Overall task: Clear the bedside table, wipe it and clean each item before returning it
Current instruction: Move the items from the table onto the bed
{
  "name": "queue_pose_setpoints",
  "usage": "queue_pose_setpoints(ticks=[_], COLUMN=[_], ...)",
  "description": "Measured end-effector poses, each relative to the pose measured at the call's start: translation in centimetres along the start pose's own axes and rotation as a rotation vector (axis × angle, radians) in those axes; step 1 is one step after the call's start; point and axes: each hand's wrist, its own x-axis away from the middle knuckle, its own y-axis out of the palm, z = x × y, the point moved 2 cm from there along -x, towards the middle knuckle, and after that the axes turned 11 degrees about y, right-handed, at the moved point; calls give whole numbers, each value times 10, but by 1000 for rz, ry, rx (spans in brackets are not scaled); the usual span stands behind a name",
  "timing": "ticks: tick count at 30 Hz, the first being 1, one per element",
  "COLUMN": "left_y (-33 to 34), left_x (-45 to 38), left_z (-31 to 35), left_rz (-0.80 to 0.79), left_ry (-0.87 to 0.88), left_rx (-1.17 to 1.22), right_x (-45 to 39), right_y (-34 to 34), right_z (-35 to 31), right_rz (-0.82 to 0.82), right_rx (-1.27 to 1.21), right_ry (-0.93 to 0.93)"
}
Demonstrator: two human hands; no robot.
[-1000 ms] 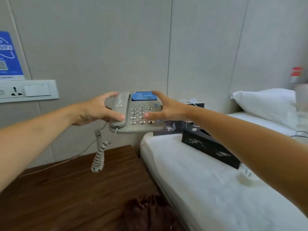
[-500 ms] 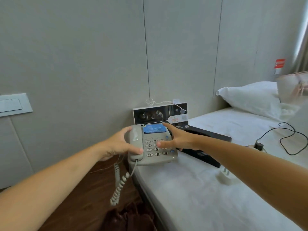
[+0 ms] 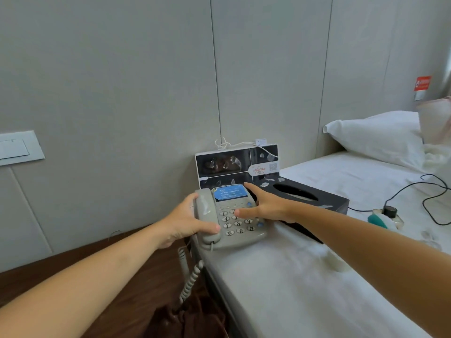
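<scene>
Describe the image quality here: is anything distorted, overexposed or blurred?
Head view: wide-angle bending curves the wall panel seams; the white bed sheet and pillow look washed out; the telephone keypad digits stay readable, though its blue label text is too soft.

The phone [image 3: 229, 215] is down now, off the air above the tabletop [image 3: 73, 264] and resting on the bed [image 3: 292, 276] corner at 12 o'clock, just in front of the black tissue box [image 3: 307, 198]; both hands [image 3: 185, 220] [image 3: 266, 206] have lowered with it; the coiled cord [image 3: 190, 279] drapes over the mattress edge toward 6 o'clock.
</scene>
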Motion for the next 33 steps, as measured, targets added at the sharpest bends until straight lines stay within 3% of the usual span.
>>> queue_pose_setpoints(ticks=[7, 13, 18, 20, 22, 26, 30, 33], left_y=[32, 44, 9, -22, -63, -159, -245, -291], left_x=[-50, -69, -35, -11, 19, 91, 173, 224], left_z=[8, 11, -1, -10, -23, -65, -110, -138], left_rz=[-80, -146, -41, 12, 27, 24, 1, 75], left_ry=[4, 11, 77, 103, 90, -47, -284, -400], left_rx=[-38, -33, -133, -199, -294, -546, -736, -789], right_x=[-6, -12, -8, -4, -2, -9, -29, -44], right_y=[-33, -50, -42, -33, -14, 53, 138, 208], right_z=[19, 29, 6, -12, -38, -95, -135, -156], right_rz=[107, 148, 281, 448, 555, 406, 176, 46], right_rx=[215, 204, 596, 801, 853, 678, 706, 718], right_ry=[187, 247, 313, 223, 4, -319, -402, -443])
